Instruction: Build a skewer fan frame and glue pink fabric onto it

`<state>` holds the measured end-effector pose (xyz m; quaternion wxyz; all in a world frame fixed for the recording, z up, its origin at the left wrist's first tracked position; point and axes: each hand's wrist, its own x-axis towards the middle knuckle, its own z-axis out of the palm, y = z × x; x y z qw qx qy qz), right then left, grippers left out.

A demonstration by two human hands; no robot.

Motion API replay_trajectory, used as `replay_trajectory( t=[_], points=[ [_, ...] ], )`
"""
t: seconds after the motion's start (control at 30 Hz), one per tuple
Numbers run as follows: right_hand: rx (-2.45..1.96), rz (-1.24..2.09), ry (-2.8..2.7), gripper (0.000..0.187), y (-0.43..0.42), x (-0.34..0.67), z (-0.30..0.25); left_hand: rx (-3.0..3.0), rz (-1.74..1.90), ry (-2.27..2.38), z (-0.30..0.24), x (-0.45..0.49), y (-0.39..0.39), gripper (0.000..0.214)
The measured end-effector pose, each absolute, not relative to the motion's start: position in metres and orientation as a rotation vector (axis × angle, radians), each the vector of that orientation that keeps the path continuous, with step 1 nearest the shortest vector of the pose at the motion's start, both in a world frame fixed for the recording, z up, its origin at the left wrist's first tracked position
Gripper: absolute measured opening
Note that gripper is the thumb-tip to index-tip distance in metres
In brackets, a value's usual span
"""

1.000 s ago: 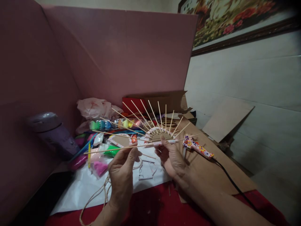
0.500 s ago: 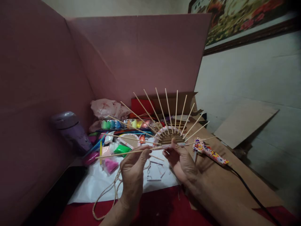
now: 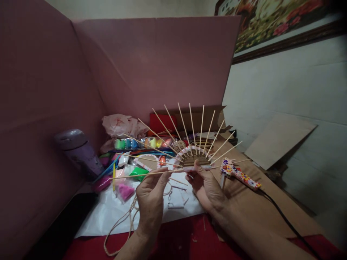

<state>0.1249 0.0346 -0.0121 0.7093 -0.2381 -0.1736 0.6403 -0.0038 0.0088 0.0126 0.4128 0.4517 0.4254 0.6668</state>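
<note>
My right hand grips the lower edge of a half-round cardboard piece with a pale patterned rim. Several thin wooden sticks fan out from its curved edge. Thumb and fingers of my left hand pinch a wooden stick that runs nearly level, its inner end at the piece's lower left corner. Whether that end is fixed there I cannot tell. A second half-round cardboard piece lies behind my left hand. To the right of my right hand rests a flower-patterned glue gun with a black cord.
Clay packs and a pink plastic bag are at the back. Green clay and pink clay lie on white paper. Twine loops near my left wrist. A purple bottle leans at left. A cardboard sheet stands at right.
Both hands keep their grip on the cardboard piece and the stick. The view has shifted slightly, and the fan of sticks sits a little lower.
</note>
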Motion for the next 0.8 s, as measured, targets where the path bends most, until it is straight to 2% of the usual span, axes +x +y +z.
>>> replay_trajectory(
  t=[0.33,0.8],
  points=[
    [-0.566,1.359,-0.421,0.026,0.0335,0.1260,-0.0122,1.121,1.693,1.060,0.0130,-0.0034,0.0093,0.020],
    [-0.500,1.414,-0.343,0.024,0.0305,0.1257,-0.0036,1.096,1.709,1.009,0.0104,-0.0031,0.0103,0.019]
  ],
)
